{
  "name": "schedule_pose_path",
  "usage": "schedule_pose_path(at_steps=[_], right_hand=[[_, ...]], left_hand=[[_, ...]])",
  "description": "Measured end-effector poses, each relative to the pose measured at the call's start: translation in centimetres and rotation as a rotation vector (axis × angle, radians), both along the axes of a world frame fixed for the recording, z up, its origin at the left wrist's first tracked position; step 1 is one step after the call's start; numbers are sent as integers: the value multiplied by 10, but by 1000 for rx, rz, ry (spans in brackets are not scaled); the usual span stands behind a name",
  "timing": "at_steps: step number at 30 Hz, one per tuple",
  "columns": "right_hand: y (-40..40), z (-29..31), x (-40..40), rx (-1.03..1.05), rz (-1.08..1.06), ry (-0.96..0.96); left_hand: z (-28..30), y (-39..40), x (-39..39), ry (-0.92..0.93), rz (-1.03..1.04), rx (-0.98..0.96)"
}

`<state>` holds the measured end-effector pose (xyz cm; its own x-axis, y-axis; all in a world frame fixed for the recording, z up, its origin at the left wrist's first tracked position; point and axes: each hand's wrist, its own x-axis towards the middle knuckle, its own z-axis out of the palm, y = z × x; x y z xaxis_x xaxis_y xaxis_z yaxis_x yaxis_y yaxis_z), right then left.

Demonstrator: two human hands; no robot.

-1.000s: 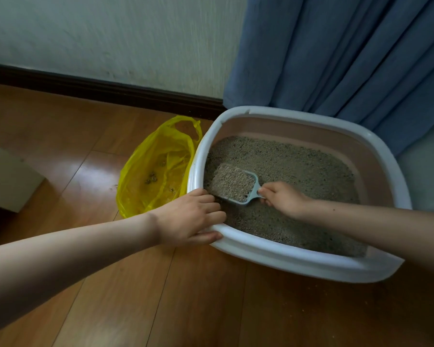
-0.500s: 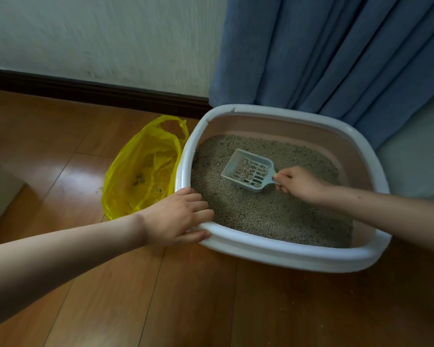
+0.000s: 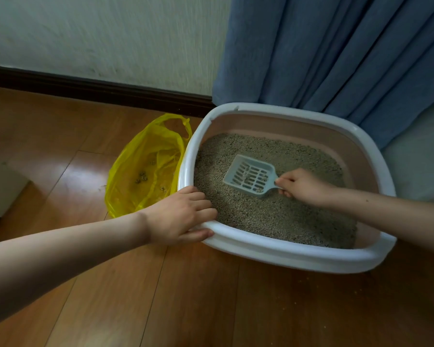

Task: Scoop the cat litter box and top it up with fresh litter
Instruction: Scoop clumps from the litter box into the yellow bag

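Head view: we've got our right hand (image 3: 301, 187) gripping the scoop (image 3: 251, 176) handle, scoop held over the litter in the middle of the litter box (image 3: 281, 251). Left hand (image 3: 183, 215) clamps the box's near-left rim. Yellow bag (image 3: 145, 166) just left of the box holds a few clumps, so scooping's underway; no fresh litter seen yet.

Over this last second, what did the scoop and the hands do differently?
The scoop, heaped with litter a second ago, has been lifted and sifted: most grains have fallen through its slots, leaving a few clumps. The right hand still grips its handle. The left hand keeps holding the litter box rim, and the yellow bag lies unchanged beside it.
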<state>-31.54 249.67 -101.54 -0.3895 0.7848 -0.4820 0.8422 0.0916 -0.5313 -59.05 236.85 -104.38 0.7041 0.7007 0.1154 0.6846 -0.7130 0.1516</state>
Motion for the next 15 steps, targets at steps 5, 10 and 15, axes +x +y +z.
schedule_pose_path(at_steps=[5, 10, 15], right_hand=[[-4, -4, -4, 2, 4, -7], [0, -3, -5, 9, 17, -7], [3, -1, -8, 3, 21, 11]], left_hand=[[0, 0, 0, -5, -1, 4], [-1, 1, 0, -7, -6, 7], [-2, 1, 0, -8, -1, -3]])
